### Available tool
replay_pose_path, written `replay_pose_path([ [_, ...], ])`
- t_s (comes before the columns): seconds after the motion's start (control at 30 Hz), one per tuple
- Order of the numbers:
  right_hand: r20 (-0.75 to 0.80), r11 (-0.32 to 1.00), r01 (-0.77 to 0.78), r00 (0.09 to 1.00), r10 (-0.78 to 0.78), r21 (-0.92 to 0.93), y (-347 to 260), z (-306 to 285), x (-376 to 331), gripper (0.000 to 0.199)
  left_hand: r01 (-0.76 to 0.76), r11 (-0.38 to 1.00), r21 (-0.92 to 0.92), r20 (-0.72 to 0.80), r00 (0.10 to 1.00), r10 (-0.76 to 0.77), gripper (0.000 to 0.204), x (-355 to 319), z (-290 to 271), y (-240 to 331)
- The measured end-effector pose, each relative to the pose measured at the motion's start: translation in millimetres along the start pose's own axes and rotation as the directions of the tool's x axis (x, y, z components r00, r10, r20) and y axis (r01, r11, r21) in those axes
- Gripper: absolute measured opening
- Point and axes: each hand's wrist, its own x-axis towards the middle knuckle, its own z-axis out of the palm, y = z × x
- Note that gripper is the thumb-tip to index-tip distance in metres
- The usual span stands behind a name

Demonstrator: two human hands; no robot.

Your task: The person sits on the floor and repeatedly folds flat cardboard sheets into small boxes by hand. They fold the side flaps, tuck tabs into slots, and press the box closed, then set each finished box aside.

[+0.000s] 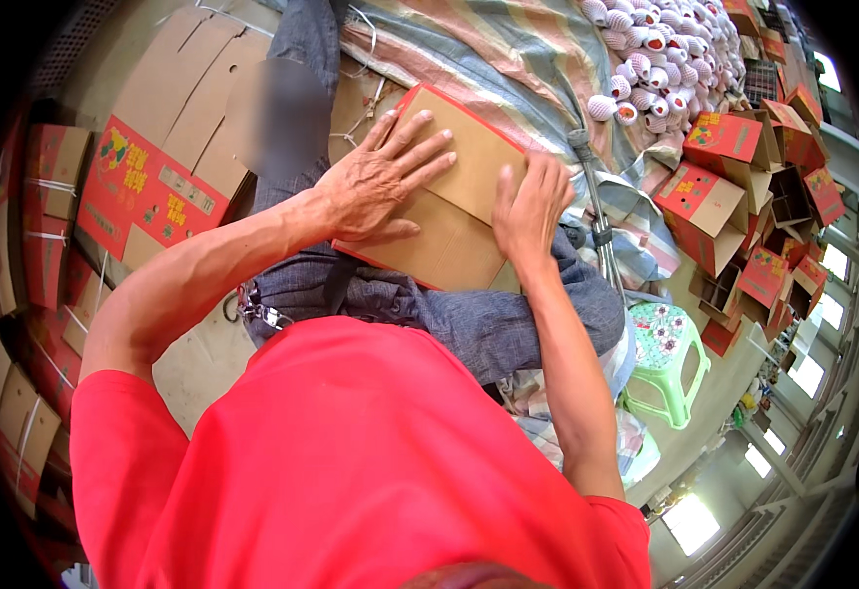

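Observation:
A cardboard box (461, 191) with plain brown flaps and red edges lies in front of me, over my bent leg. My left hand (378, 182) rests flat on its left part, fingers spread and pointing to the upper right. At the box's right edge, my right hand (532, 206) has its fingers bent together over the side and its thumb on the top. The right fingertips are partly hidden. Beneath and beyond the box spreads a striped plastic sheet (468, 49).
Many fruits in white foam nets (655, 59) are heaped at the upper right. Red and brown boxes (709, 216) pile up on the right, near a green stool (670, 358) and a metal pole (601, 216). Flattened cartons (159, 187) and tied carton bundles (52, 187) are on the left.

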Motion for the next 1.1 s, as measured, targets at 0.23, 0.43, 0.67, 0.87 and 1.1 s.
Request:
replay_pose_path([
  [0.23,-0.305,0.981,0.15,0.935,-0.18,-0.12,-2,54,44,0.051,0.017,1.0,-0.009,0.006,1.0,-0.017,0.111,12,16,-7],
  [0.43,-0.319,0.988,0.134,0.936,-0.152,-0.078,6,44,67,0.053,-0.012,1.0,-0.002,0.053,0.999,0.012,0.095,35,4,-25],
  [0.67,-0.392,0.987,0.156,0.911,-0.125,0.048,51,36,46,0.049,0.308,0.408,-0.859,-0.166,0.587,-0.792,0.068,23,124,-54],
  [0.87,-0.431,0.976,0.11,0.902,-0.019,0.188,119,28,12,0.054,0.565,-0.017,-0.825,0.44,0.622,-0.648,0.096,54,257,-91],
  [1.1,-0.277,0.659,0.076,0.939,0.205,0.748,167,30,-22,0.052,0.36,0.006,-0.933,0.294,0.771,-0.565,0.053,46,116,-80],
])
